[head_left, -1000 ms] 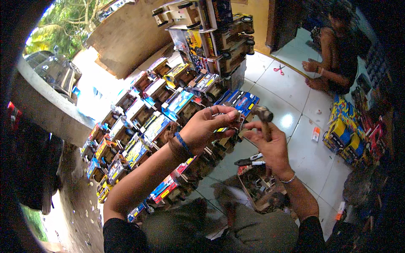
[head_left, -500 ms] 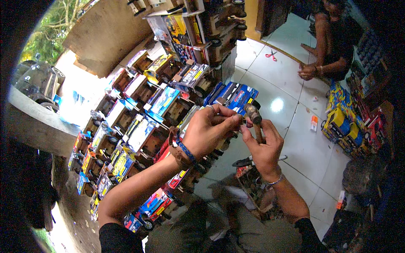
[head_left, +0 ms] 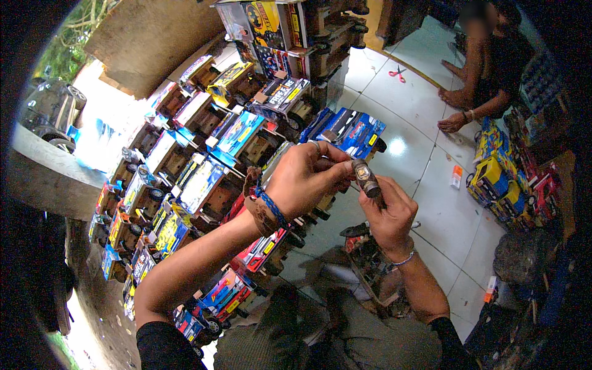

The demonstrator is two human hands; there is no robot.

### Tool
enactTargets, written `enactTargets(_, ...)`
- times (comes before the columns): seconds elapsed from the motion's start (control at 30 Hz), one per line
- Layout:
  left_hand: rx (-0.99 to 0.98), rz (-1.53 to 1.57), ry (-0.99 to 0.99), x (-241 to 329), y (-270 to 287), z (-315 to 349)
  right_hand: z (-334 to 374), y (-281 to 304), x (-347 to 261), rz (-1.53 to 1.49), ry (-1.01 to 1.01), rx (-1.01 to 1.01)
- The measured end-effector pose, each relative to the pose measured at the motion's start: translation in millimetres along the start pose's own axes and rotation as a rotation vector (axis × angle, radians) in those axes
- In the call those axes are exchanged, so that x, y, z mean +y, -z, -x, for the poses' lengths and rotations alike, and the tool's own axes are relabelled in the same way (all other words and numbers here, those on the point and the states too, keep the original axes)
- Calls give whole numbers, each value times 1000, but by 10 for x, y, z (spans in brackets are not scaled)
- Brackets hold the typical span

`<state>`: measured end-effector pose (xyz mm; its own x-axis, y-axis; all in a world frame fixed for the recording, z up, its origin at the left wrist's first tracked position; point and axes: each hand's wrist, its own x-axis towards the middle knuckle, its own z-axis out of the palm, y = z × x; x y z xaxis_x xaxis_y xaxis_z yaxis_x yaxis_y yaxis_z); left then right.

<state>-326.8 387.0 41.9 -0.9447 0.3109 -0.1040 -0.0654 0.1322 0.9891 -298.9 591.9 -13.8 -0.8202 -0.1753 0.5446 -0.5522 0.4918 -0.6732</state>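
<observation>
A hammer (head_left: 365, 179) is in my right hand (head_left: 393, 216), gripped close below its metal head. My left hand (head_left: 308, 179) is closed, with thumb and fingers pinched together right beside the hammer head. What it pinches is too small and too covered to make out. Beneath and left of my hands stand rows of colourful wooden toy trucks (head_left: 237, 140). One blue toy truck (head_left: 356, 132) lies just beyond my left hand. Below my right hand, a box of small parts (head_left: 374, 271) sits between my legs, with a dark tool (head_left: 354, 230) at its far edge.
Stacked toy trucks (head_left: 271, 31) rise at the back. Red scissors (head_left: 398, 73) and an orange-white small box (head_left: 456, 177) lie on the tiled floor (head_left: 425, 160). Another person (head_left: 487, 80) sits at the far right, near yellow-blue toy trucks (head_left: 502, 179).
The hammer head has turned and come down closer to my left fingers. The other person's hands have moved apart. The whole view has shifted slightly.
</observation>
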Motion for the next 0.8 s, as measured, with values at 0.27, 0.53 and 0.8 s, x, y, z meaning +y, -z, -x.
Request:
enactTargets(0.27, -22, 106, -87, -4, 153, -370, -132, -3, 34, -8, -113, 100)
enactTargets(0.53, 13, -198, -6, -187, 437, -1446, -87, 395, 211, -297, -719, 49)
enactTargets(0.8, 35, -171, 82, -430, 379, -1747, 124, 472, 417, -433, -789, 25)
